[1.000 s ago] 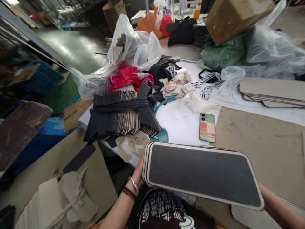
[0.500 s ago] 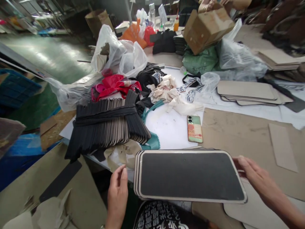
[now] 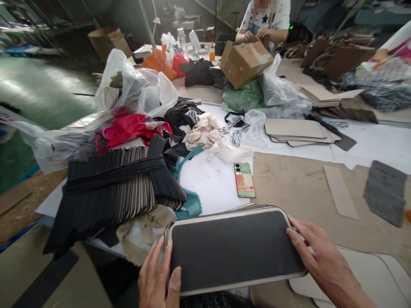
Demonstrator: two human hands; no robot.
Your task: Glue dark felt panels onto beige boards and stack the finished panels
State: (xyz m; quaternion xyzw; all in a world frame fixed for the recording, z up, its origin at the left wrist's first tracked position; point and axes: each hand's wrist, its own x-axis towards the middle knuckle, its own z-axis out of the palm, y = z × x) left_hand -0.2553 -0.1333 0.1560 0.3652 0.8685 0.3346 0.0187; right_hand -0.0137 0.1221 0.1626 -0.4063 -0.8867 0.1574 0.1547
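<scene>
A stack of rounded rectangular panels (image 3: 229,252), dark grey on top with pale borders, is held low in front of me at the table's near edge. My left hand (image 3: 159,273) presses against the stack's left end, fingers along its side and thumb at the front corner. At the opposite end my right hand (image 3: 316,248) grips the edge, thumb on top. More pale panels (image 3: 346,273) lie beneath my right forearm. Left of the stack, a long row of black-and-tan panels (image 3: 118,184) is bundled under a black strap. A phone (image 3: 244,180) rests just beyond the held stack.
Brown cardboard (image 3: 289,184) covers the right of the table, with a dark grey piece (image 3: 385,192) on it. Pale panels (image 3: 298,130) are stacked farther back. Scraps, red cloth (image 3: 131,128) and plastic bags (image 3: 125,81) crowd the middle left. A person (image 3: 265,21) handles a carton (image 3: 245,62) behind.
My left hand has come in from the left to touch the stack, whose edges now sit more evenly. My right hand has its thumb over the top. The view has turned rightward.
</scene>
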